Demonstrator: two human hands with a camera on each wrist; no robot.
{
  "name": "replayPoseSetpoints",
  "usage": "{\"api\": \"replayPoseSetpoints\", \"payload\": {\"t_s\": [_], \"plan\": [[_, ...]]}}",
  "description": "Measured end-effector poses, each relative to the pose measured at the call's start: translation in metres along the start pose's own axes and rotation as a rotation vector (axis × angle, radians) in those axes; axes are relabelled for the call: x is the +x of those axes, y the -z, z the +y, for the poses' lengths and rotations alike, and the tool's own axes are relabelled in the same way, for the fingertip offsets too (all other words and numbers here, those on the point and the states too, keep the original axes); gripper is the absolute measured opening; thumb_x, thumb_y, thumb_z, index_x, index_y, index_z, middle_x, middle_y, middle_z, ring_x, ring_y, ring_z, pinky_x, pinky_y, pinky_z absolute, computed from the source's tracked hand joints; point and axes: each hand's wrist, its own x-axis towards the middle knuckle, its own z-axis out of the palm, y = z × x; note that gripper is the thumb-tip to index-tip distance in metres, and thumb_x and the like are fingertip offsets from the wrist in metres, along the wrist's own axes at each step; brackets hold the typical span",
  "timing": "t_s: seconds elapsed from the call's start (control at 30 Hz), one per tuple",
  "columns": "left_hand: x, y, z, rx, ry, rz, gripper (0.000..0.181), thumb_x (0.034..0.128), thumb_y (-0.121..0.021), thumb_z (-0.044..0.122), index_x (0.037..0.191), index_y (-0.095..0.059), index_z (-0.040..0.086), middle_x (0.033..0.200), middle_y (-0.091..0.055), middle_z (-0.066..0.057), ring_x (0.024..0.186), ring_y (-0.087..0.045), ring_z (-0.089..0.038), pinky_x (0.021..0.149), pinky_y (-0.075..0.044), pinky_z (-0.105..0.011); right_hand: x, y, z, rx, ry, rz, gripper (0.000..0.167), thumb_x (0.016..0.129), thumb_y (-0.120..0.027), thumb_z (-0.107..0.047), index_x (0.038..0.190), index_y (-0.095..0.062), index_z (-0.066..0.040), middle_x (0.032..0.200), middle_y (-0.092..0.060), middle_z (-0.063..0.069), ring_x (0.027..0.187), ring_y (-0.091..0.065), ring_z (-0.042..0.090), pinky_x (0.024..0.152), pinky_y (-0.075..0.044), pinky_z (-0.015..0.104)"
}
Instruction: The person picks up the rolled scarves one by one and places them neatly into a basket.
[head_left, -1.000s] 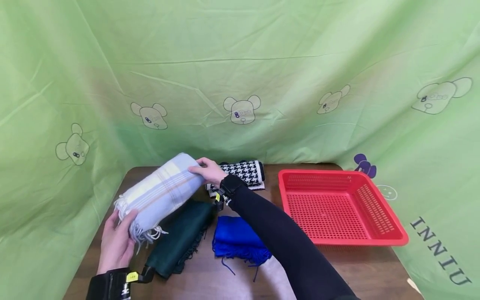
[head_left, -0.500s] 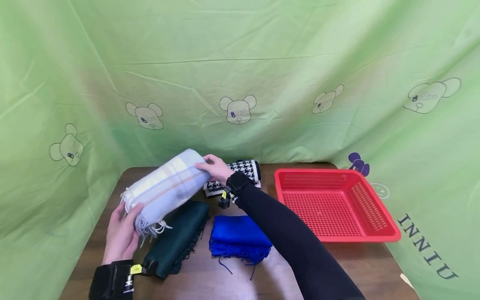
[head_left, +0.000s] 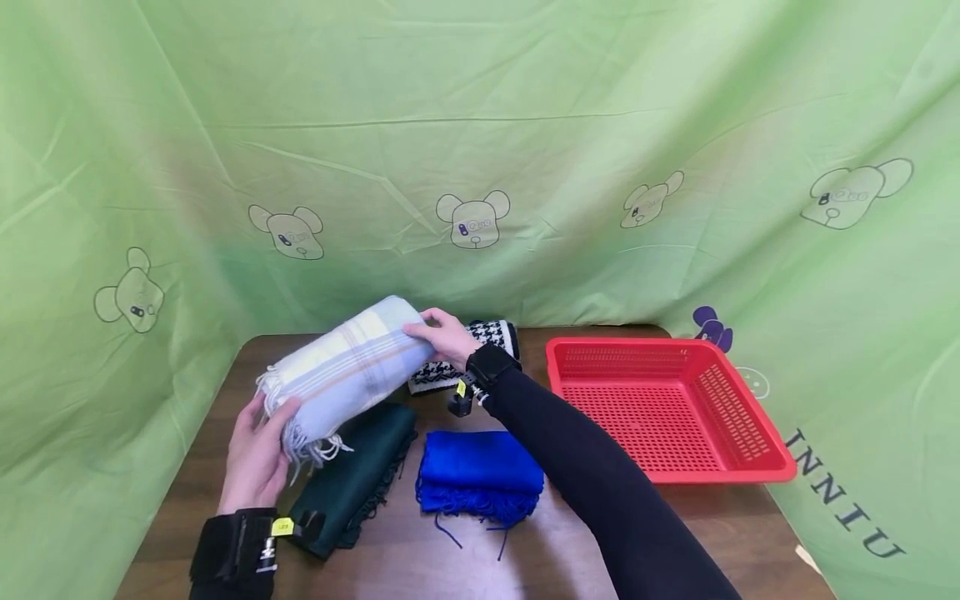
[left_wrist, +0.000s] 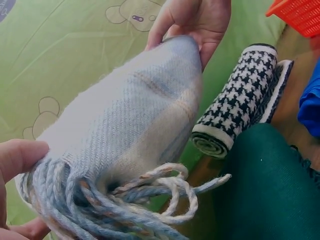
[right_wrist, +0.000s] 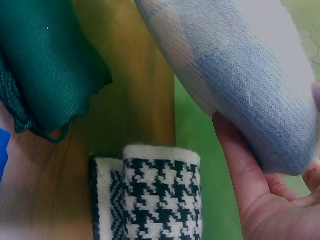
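A folded light-blue and white plaid scarf (head_left: 352,358) is held up above the table, tilted with its far right end higher. My left hand (head_left: 258,454) grips its fringed end, thumb on top; the twisted tassels (left_wrist: 100,215) hang loose in the left wrist view. At the opposite end, my right hand (head_left: 448,337) pinches the smooth folded edge, also seen in the right wrist view. Beneath the plaid scarf lies a folded dark green scarf (head_left: 360,483), partly hidden. Behind my right hand is a rolled black-and-white houndstooth scarf (left_wrist: 242,95), partly covered in the head view.
A folded blue scarf (head_left: 480,471) with fringe lies mid-table, beside my right forearm. The red perforated basket (head_left: 671,477) stands on the right side of the wooden table (head_left: 420,575). Green printed curtain (head_left: 480,125) hangs at the back and both sides.
Both hands have carried the plaid scarf a little to the right, toward the houndstooth scarf, keeping their grip. The head view has shifted slightly. Other scarves and the basket stay put.
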Motion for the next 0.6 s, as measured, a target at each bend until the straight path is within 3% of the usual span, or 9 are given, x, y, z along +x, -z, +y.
{"api": "replayPoseSetpoints", "payload": {"t_s": [0.13,0.4,0.6], "plan": [[0.001,-0.005,0.0,0.019,-0.005,-0.02,0.092,0.1051,-0.071,0.029,0.173,-0.009,0.029,0.145,-0.043,0.01,0.131,-0.045,-0.01,0.101,-0.047,-0.018,-0.002,0.007,0.0,0.005,0.0,0.006,0.033,0.103,-0.071,-0.018,0.13,-0.059,-0.003,0.122,-0.06,0.016,0.097,-0.063,0.026,0.093,-0.061,0.05],[0.004,-0.013,0.001,0.023,0.013,-0.063,0.092,0.1046,-0.072,0.031,0.173,-0.01,0.032,0.143,-0.044,0.011,0.132,-0.046,-0.011,0.101,-0.049,-0.018,-0.005,0.02,0.0,0.011,0.008,0.022,0.033,0.103,-0.071,-0.018,0.129,-0.058,-0.003,0.12,-0.06,0.016,0.095,-0.064,0.024,0.08,-0.063,0.041],[0.007,-0.02,0.001,0.007,0.011,-0.069,0.09,0.1048,-0.071,0.027,0.173,-0.012,0.027,0.143,-0.045,0.008,0.131,-0.047,-0.012,0.097,-0.052,-0.018,-0.007,0.027,0.002,0.02,0.001,0.031,0.034,0.103,-0.072,-0.019,0.13,-0.058,-0.003,0.119,-0.061,0.015,0.093,-0.064,0.023,0.075,-0.061,0.036]]}}
